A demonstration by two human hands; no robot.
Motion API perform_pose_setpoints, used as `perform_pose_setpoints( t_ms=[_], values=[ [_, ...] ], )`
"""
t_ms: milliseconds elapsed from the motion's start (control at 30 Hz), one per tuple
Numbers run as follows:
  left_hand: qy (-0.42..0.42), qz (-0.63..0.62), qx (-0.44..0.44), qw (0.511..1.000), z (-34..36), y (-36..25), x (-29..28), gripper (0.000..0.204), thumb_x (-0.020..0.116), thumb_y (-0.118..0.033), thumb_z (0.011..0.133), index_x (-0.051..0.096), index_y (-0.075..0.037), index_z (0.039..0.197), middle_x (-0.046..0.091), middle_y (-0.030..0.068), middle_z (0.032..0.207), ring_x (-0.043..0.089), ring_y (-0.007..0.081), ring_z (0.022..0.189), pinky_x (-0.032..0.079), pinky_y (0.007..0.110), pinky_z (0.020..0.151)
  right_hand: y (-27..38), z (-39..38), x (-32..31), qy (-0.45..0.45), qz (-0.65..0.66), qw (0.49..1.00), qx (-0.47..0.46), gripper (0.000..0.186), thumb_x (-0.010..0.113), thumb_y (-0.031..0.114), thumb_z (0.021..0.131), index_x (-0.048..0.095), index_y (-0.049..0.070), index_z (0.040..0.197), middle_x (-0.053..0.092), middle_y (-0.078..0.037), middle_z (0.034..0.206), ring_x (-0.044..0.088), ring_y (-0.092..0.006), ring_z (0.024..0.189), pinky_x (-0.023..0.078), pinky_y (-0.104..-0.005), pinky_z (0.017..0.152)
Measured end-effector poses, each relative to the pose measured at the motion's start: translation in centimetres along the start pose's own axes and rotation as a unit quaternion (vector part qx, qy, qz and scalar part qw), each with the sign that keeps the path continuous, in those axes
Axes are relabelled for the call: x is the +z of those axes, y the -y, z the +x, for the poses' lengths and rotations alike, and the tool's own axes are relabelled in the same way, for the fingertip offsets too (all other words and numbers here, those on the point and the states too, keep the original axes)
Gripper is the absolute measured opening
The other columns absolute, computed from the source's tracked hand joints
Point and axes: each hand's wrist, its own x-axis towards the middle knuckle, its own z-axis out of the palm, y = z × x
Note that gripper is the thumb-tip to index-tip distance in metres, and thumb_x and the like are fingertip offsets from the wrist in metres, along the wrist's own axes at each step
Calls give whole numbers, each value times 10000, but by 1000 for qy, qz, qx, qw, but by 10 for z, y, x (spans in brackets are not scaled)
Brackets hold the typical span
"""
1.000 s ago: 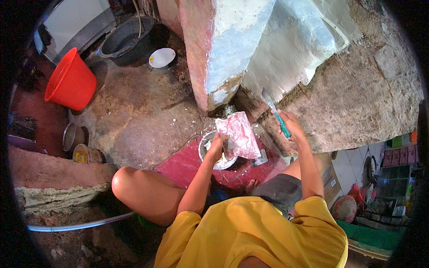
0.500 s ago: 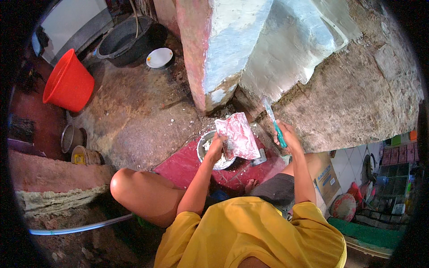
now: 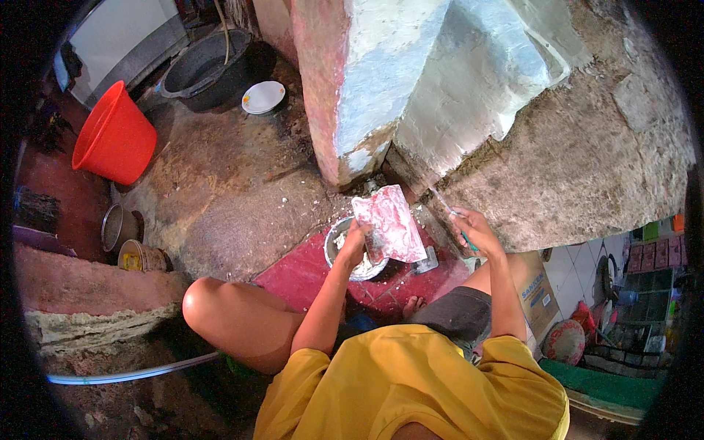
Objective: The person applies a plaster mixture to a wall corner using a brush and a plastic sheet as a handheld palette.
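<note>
My left hand grips the edge of a flat, reddish board smeared with white paste. Beneath that hand and partly covered by the board stands a round bowl with white paste in it. My right hand is closed round the green handle of a putty knife, whose thin blade points away from me toward the foot of the wall. Rough pale plaster coats the lower wall just beyond the blade. A second flat scraper lies by the board's near right corner.
Red tiles lie under the bowl. At far left are a red bucket, a black tub, a white plate and small pails. A raised concrete slab is on the right, near a cardboard box.
My right hand has drawn the putty knife slightly down and toward me, away from the plaster, and turned its blade edge-on. My left hand and the board stay nearly still.
</note>
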Motion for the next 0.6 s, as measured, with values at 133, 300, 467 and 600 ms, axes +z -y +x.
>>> perform_pose_setpoints(
  t_ms=[133,300,467,600],
  values=[
    [-6,19,3,1000,5,-2,-2,404,442,-53,787,348,-40,1180,512,99,1004,541,224,861,474,376,743,7,16,-12,-10,-54,998,-12,338,476,265,898,511,24,1131,466,18,616,437,-56,477,331,-210,400],
    [-21,40,-19,999,-5,-12,8,345,457,-55,782,375,-51,1117,485,64,883,523,192,742,489,372,704,2,28,-38,-77,-117,988,-64,297,483,260,894,529,10,1047,478,13,625,425,-54,462,343,-216,413],
    [-12,7,15,1000,0,-6,-1,388,457,-53,789,363,-39,1166,506,88,961,531,214,839,482,382,728,13,-5,-47,-86,-60,994,-29,266,486,252,890,534,15,1002,462,18,611,408,-49,446,324,-207,395],
    [-11,5,-6,1000,-1,-5,2,403,458,-54,795,365,-33,1187,509,96,1030,529,225,898,469,380,767,21,-29,-48,-77,-68,995,-9,297,508,247,875,549,8,1046,485,8,622,444,-71,466,353,-219,425]
  ],
)
